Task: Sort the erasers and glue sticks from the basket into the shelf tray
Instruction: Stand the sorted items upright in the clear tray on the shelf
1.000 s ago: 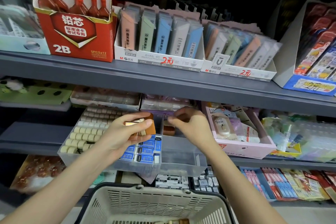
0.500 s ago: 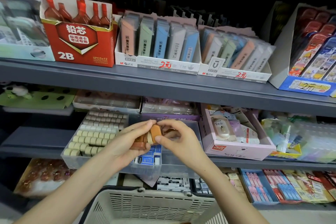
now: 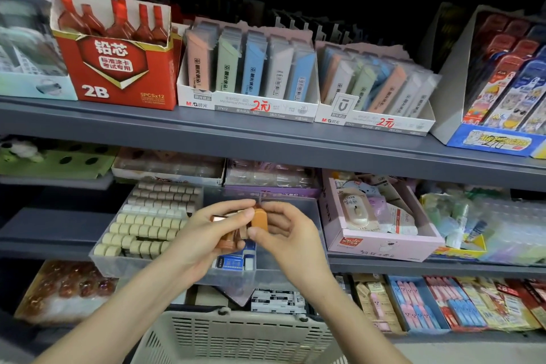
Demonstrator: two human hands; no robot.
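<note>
My left hand (image 3: 196, 241) holds a small bunch of brown and orange erasers (image 3: 229, 233) above the clear shelf tray (image 3: 118, 263). My right hand (image 3: 288, 235) pinches one orange eraser (image 3: 260, 217) at the top of that bunch. The tray's left compartment is packed with rows of cream glue sticks (image 3: 147, 224). Blue-and-white erasers (image 3: 236, 260) lie in the middle compartment under my hands. The beige plastic basket (image 3: 236, 337) sits below at the bottom edge; its contents are out of view.
A pink carton (image 3: 381, 245) of small items stands right of the tray. The grey shelf above (image 3: 266, 142) carries a red 2B lead box (image 3: 118, 68) and white lead boxes (image 3: 248, 74). Packets fill the lower shelf (image 3: 443, 304).
My right hand came back from the tray's right side to the bunch in my left hand and now pinches the orange eraser. The view shifted slightly upward.
</note>
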